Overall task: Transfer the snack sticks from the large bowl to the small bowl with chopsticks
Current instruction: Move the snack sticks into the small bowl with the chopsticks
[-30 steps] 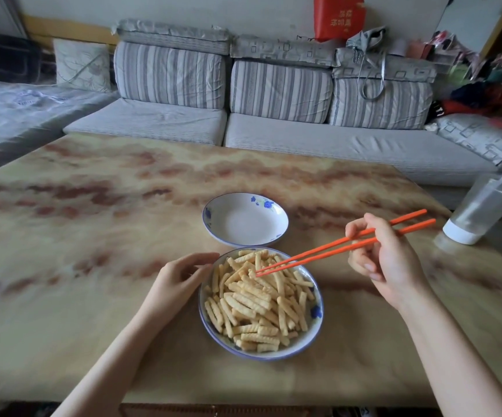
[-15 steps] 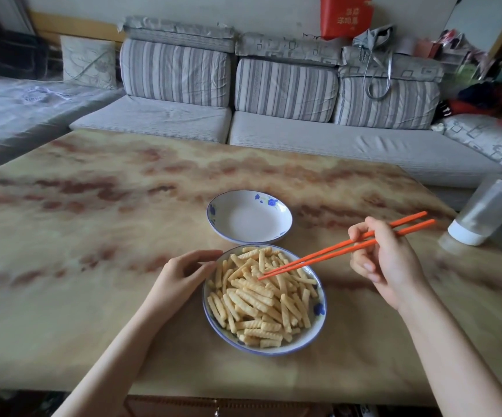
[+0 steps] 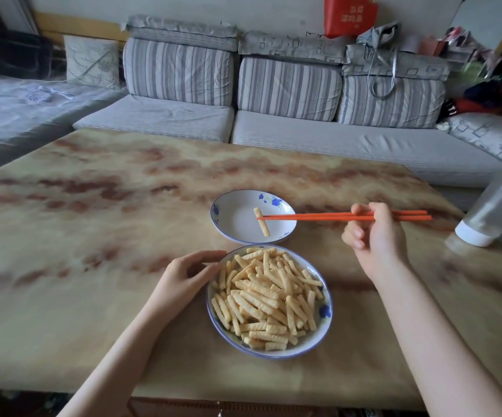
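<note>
The large white bowl (image 3: pixel 325 326) with a blue rim sits near the table's front edge, heaped with ridged yellow snack sticks (image 3: pixel 266 299). Just behind it stands the small white bowl (image 3: pixel 231 218) with blue flowers. My right hand (image 3: pixel 374 236) grips a pair of orange chopsticks (image 3: pixel 318 217) that reach left over the small bowl. Their tips pinch one snack stick (image 3: pixel 262 226), which hangs upright over the bowl's inside. My left hand (image 3: pixel 183 278) rests on the table with curled fingers touching the large bowl's left rim.
A clear plastic bottle (image 3: pixel 496 210) with a white cap lies tilted at the table's right edge. The marbled table (image 3: pixel 93 236) stretches wide to the left. A grey striped sofa (image 3: pixel 273 121) runs along the far side.
My right hand swung the chopsticks from the large bowl back over the small bowl, now carrying one snack stick between the tips. My left hand stayed at the large bowl's rim.
</note>
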A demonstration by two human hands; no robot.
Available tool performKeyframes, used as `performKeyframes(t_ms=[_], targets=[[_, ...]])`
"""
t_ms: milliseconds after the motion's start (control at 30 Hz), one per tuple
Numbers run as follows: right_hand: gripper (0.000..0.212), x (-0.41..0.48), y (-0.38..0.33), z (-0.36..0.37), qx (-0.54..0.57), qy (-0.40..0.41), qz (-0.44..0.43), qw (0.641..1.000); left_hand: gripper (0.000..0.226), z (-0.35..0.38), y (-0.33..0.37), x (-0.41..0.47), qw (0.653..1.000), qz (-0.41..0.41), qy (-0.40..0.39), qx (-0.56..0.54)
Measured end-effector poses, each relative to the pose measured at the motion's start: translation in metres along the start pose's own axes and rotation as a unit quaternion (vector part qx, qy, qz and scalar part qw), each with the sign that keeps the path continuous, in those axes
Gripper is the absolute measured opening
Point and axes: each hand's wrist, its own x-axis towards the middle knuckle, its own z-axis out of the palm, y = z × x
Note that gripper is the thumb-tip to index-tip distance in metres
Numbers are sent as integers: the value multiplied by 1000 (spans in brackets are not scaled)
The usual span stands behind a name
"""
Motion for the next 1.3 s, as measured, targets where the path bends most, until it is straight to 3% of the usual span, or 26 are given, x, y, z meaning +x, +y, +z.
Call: performKeyframes(t_ms=[400, 667, 1033, 1167, 1300], targets=[[33, 43, 50, 61, -201, 33, -66, 977, 23, 0, 2, 0, 1000, -2, 1, -2], [29, 40, 44, 49, -166, 18, -67, 984, 25, -2, -1, 2, 1000, -1, -2, 5], [35, 13, 18, 8, -124, -74, -32, 989, 22, 1, 3, 1, 1000, -5, 4, 0], [36, -5, 4, -1, -181, -150, -23, 972, 22, 0, 2, 1, 1000, -7, 5, 0], [37, -14, -2, -3, -207, -164, -32, 964, 23, 1, 3, 0, 1000, -4, 7, -4]])
